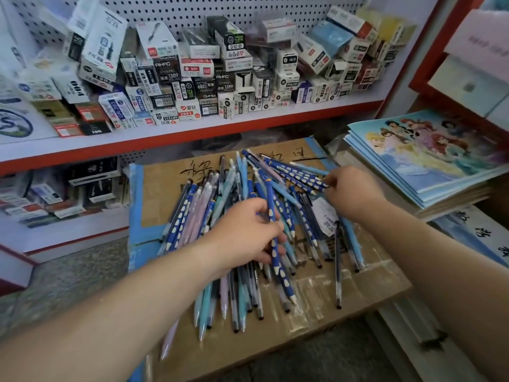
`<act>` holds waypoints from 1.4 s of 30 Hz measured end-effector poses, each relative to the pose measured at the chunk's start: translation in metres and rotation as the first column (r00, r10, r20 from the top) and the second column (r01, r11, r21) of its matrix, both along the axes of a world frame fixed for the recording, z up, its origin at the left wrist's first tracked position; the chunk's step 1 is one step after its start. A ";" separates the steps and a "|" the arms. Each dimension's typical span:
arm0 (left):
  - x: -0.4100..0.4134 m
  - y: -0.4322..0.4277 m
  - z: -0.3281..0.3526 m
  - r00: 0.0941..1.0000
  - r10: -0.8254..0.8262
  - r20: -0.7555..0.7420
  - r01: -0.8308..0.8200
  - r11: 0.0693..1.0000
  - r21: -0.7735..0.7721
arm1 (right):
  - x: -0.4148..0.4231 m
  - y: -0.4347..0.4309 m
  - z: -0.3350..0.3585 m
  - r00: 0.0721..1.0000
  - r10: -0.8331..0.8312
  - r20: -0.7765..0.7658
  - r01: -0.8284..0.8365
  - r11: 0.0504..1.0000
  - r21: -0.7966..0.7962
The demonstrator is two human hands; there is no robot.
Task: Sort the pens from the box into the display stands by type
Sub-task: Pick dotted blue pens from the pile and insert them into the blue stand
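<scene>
Several pens lie in a loose heap (239, 205) on a flattened cardboard box (355, 288): dark blue ones with white dots, light blue, pink and dark ones. My left hand (245, 238) grips a bundle of pens, a dark blue dotted pen (281, 268) among them, with their tips pointing toward me. My right hand (349, 191) reaches to the heap's right side and pinches the ends of dark blue dotted pens (297, 175). No display stand is in view.
A red-edged shelf (192, 136) behind the cardboard carries many small pen boxes (192, 75). More boxes sit on a lower shelf at the left (68, 188). A stack of cartoon notebooks (429, 153) lies at the right. Grey floor shows at the lower left (68, 285).
</scene>
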State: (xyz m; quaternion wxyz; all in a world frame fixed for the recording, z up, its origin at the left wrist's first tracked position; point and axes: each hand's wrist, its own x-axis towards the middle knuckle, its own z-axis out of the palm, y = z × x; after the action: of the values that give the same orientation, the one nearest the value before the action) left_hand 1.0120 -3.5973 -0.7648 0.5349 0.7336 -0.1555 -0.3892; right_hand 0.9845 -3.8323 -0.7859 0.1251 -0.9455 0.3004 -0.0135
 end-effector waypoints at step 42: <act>0.014 0.001 -0.009 0.970 0.200 -0.141 -0.216 0.970 -0.110 | 0.023 -0.007 -0.009 0.998 0.016 0.068 -0.016 1.000 0.000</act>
State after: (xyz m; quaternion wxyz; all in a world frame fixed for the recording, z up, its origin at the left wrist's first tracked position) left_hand 1.0257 -3.5960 -0.7734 0.6262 0.6846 -0.0668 -0.3669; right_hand 1.0079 -3.8397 -0.7944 0.1357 -0.9469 0.2882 -0.0445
